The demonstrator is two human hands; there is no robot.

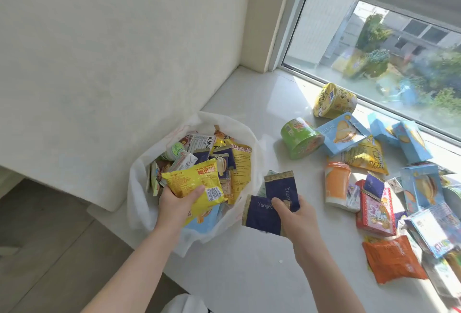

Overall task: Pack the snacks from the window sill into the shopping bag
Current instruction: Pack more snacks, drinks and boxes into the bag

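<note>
left hand (175,204) grip round crinkly yellow packet (197,181) over soft white shopping bag (139,203), left on glossy window sill (249,275). right hand (298,219) grip pinches two flat navy sachets (262,214) just right of it.

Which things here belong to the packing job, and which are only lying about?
Job: shopping bag; yellow packet in left hand; navy packets in right hand; green cup, yellow cup, orange packet on the sill.
Not job: window; wall; floor.

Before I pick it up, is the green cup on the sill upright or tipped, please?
Tipped: the green cup lies on its side, curved wall against the sill.
</note>
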